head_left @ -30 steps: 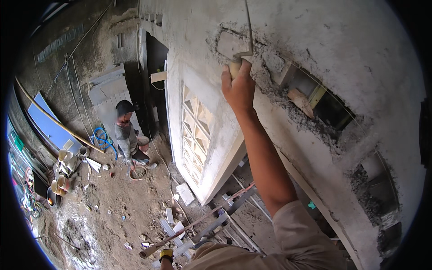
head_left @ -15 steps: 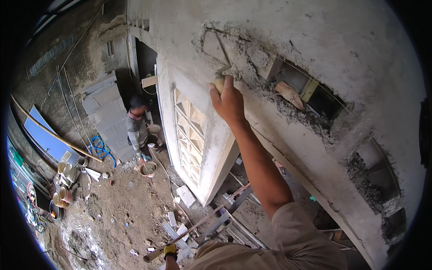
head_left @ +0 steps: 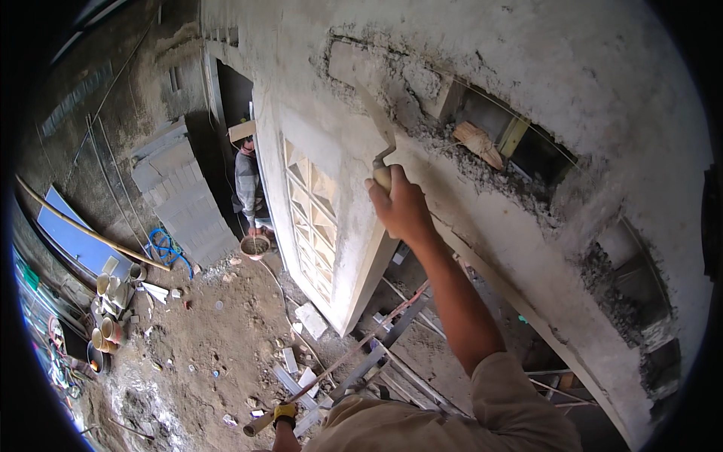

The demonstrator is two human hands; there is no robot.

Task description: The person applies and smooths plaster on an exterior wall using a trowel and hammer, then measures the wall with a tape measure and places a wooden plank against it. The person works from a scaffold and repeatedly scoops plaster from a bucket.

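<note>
My right hand (head_left: 401,202) is wrapped round the handle of a trowel (head_left: 374,120), whose thin blade points up along the plastered wall (head_left: 301,83). The blade lies just below a rough, chipped patch of wall; whether it touches the surface I cannot tell. Low in the view, my left hand (head_left: 285,413), in a yellow glove, is closed round a long wooden pole (head_left: 331,369) near its lower end. To the right of the trowel, a broken piece of wood (head_left: 478,145) sits in a ragged wall opening (head_left: 520,151).
Below, a co-worker (head_left: 248,184) stands by the doorway with a hand on a bucket (head_left: 254,247). A patterned panel (head_left: 310,218) is set in the wall. Stacked blocks (head_left: 181,188), a blue board (head_left: 79,233) and several buckets (head_left: 111,329) are at left. Metal bars (head_left: 422,384) cross beneath me.
My right hand and the trowel have come down and slightly right, away from the chipped patch. The co-worker has moved closer to the wall with the bucket. My left hand stays on the pole.
</note>
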